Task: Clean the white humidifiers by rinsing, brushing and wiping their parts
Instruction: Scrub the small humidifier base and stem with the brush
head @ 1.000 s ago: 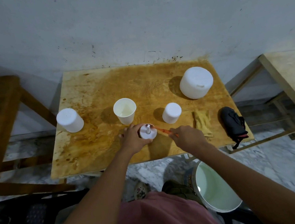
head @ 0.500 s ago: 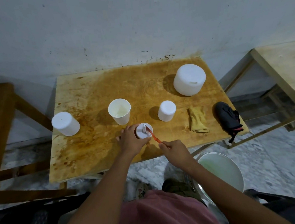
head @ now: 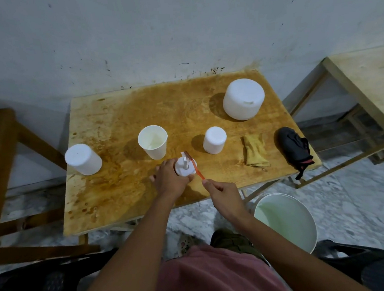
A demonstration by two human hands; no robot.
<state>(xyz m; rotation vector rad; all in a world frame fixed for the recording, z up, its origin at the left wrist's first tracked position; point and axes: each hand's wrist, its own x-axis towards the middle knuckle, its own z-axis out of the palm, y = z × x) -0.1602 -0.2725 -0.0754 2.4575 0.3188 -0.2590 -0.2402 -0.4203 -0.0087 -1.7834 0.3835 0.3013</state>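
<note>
Head view looks down on a stained wooden surface (head: 119, 119), and the brushing step is in hand. The left hand (head: 169, 178) grips a small round white humidifier cap (head: 185, 168) with an upright stem, fingers curled round its rim, near the six o'clock edge of the surface. The right hand (head: 223, 193) pinches the tail of an orange toothbrush (head: 196, 168) between thumb and curled fingers. The handle runs toward eleven o'clock across the cap's right side, and the bristle head sits at the cap's twelve o'clock rim, seemingly touching it.

From the cap, an open white cup (head: 153, 145) stands at ten o'clock and a small white cylinder (head: 214, 140) at two o'clock. A second white cylinder (head: 83, 159) stands well off at nine o'clock, and a large white tank (head: 243, 102) far out at one o'clock. A folded yellow cloth (head: 255, 151) lies at three o'clock, with a dark bundle (head: 294, 146) beyond it. A white bucket (head: 282, 194) of pale water stands on the floor at five o'clock.

I judge the task mid-course: this cap is being scrubbed, and its rinse and wipe are probably to come. The next move likely calls for short, light strokes round the stem base and rim. The left hand would turn the cap to bring fresh sections under the bristles and brace it so that it does not slip.
</note>
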